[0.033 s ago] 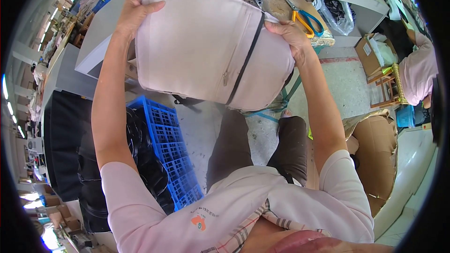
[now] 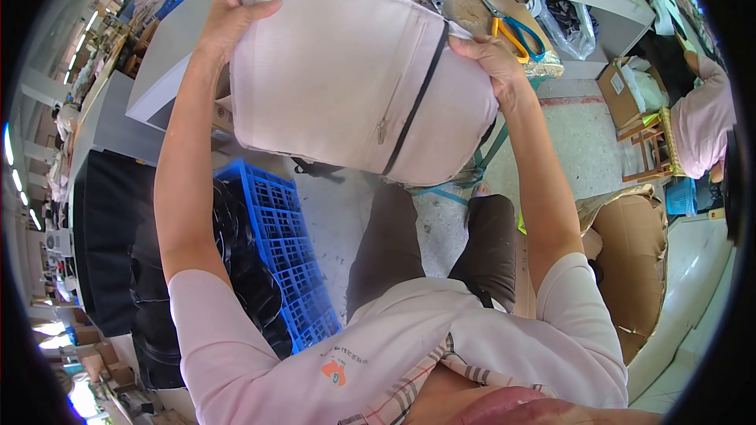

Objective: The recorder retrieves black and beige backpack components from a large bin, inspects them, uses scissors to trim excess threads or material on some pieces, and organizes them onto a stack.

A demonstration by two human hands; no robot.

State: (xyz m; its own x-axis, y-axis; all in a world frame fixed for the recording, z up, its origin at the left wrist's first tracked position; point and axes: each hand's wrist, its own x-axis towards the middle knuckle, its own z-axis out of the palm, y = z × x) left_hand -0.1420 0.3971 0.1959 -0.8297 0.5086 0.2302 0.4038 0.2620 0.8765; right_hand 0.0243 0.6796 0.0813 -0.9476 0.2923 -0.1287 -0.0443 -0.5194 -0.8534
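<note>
I hold up a pale pinkish-white backpack (image 2: pixel 323 71) above my lap, tilted down toward the right. A black band crosses it on the right, with a zip and its dangling puller beside the band. My left hand (image 2: pixel 236 20) grips the upper left corner, thumb lying on the front and the other fingers behind. At the right end my right hand (image 2: pixel 490 63) pinches the edge near the top of the black band. A dark strap (image 2: pixel 315 169) hangs below the bag, whose back side is hidden from me.
Scissors (image 2: pixel 516 35) with orange and teal handle loops lie on a worn stand beyond my right hand. A blue plastic crate (image 2: pixel 287 244) and black material (image 2: pixel 118 260) are at left. At right are cardboard boxes (image 2: pixel 630 260), a wooden chair (image 2: pixel 657 149) and another person (image 2: pixel 702 118).
The backpack and both my hands have shifted very slightly to the right. My grip is the same.
</note>
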